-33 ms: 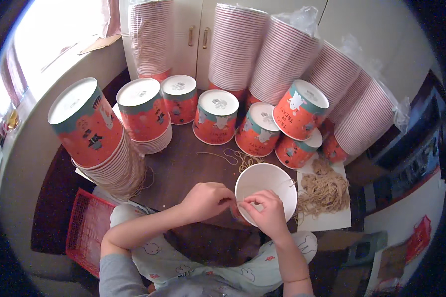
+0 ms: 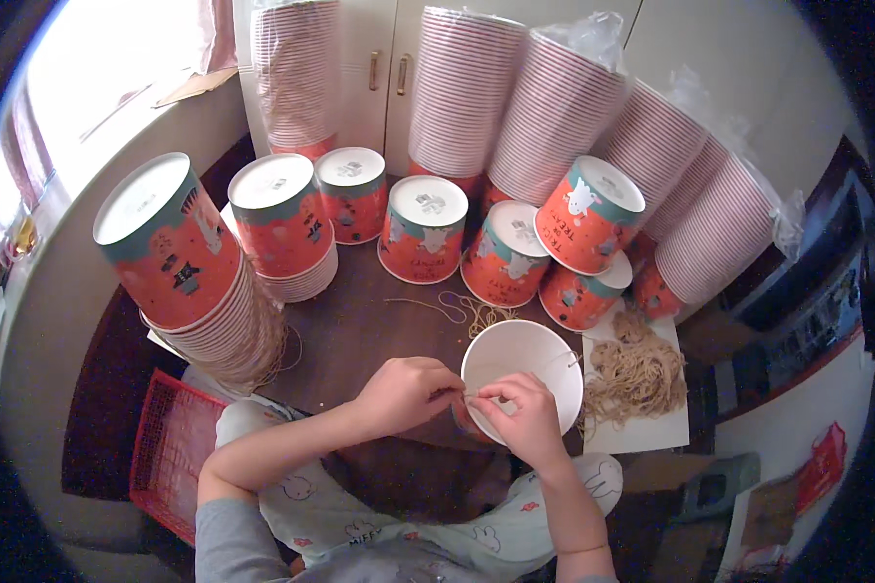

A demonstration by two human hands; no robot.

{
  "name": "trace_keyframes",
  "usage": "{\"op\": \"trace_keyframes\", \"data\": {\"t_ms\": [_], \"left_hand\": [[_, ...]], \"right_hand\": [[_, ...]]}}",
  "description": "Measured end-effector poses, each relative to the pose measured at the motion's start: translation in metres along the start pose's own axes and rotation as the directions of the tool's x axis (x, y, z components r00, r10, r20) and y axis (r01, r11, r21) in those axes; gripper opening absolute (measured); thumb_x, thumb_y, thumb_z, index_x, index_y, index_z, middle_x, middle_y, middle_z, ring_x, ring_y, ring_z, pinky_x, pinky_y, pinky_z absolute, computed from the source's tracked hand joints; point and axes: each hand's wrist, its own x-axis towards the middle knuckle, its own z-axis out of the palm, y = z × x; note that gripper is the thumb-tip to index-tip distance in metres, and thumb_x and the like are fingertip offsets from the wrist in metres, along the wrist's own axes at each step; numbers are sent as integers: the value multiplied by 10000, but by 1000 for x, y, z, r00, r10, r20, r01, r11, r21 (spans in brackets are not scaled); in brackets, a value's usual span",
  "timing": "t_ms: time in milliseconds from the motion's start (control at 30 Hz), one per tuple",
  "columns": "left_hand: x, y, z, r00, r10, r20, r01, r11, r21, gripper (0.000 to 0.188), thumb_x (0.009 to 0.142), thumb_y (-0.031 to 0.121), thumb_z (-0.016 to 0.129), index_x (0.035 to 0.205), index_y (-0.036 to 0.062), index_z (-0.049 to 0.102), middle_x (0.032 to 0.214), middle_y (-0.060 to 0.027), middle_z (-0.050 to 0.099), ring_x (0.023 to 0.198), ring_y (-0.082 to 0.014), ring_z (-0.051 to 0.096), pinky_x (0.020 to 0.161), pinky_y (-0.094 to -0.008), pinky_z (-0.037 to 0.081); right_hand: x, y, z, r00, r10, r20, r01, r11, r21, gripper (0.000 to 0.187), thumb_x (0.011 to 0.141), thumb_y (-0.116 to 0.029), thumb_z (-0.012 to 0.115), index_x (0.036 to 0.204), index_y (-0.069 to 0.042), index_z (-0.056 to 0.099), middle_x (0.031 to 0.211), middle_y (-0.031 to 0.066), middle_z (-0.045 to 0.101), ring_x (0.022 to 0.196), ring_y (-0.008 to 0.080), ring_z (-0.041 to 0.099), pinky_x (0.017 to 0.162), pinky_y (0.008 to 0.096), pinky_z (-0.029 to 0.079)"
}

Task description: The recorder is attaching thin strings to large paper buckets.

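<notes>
A paper bucket [image 2: 501,355], white inside, stands mouth up and tilted toward me at the table's near edge. A short bit of twine [image 2: 573,362] pokes through its right side near the rim. At the left rim my left hand [image 2: 410,395] is closed, thumb and fingers pinched together on what looks like a thin twine end. Facing it, my right hand [image 2: 523,413] reaches across the bucket's mouth, also pinching at the same small strand. The fingertips nearly meet, and the strand between them is partly hidden.
Beside the bucket, a heap of tan twine [image 2: 642,374] lies on a white sheet [image 2: 651,435]. Several upturned orange buckets [image 2: 423,238] and tall wrapped bucket stacks [image 2: 467,92] line the back. A twine-draped stack [image 2: 180,248] stands left, above a red basket [image 2: 165,457].
Barely anything differs. My left fingers have shifted very slightly at the rim; the right hand and the bucket stay in place.
</notes>
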Motion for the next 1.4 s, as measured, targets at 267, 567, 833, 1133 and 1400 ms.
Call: {"op": "trace_keyframes", "data": {"t_ms": [267, 567, 833, 1133, 1400], "left_hand": [[0, 3, 5, 996, -18, -86, -1, 977, -215, 180, 677, 45, 618, 856, 42, 634, 785, -100, 622, 728, -254, 603, 647, -335, 494], [1, 14, -1, 994, -112, 2, 103, 910, -401, 239, 693, 64, 599, 926, 20, 624, 767, -141, 628, 638, -211, 621, 595, -292, 496], [2, 11, 7, 990, -130, -56, 104, 936, -335, 171, 720, 69, 610, 881, 14, 621, 722, -121, 619, 653, -220, 615, 611, -305, 492], [3, -2, 8, 995, -103, -18, 92, 944, -317, 89, 751, 98, 605, 807, 30, 609, 790, -95, 568, 784, -226, 545, 722, -294, 437], [7, 9, -11, 793, -303, 529, 609, 362, -706, 212, 829, 181, 581, 893, -21, 572, 861, -55, 604, 806, -113, 546, 757, -245, 424]], "right_hand": [[1, -3, -2, 1000, -14, 20, 14, 1000, 0, 99, 685, -79, 680, 763, -30, 646, 754, 64, 604, 674, 168, 560, 584, 266, 451], [3, 0, 0, 1000, -3, 6, 3, 1000, 29, 84, 701, -70, 668, 770, -27, 647, 754, 65, 603, 658, 157, 561, 576, 256, 450], [3, -1, 0, 1000, 7, 12, -7, 999, 49, 81, 698, -67, 673, 763, -26, 649, 746, 65, 603, 662, 155, 563, 572, 253, 449], [1, 0, 1, 1000, 16, 9, -17, 997, 77, 98, 697, -142, 672, 735, -57, 641, 729, 61, 597, 683, 225, 569, 649, 330, 436], [7, -2, -7, 997, -60, 39, 57, 996, 61, 248, 714, -71, 629, 957, -67, 576, 850, 60, 599, 763, 195, 577, 647, 302, 452]]}}
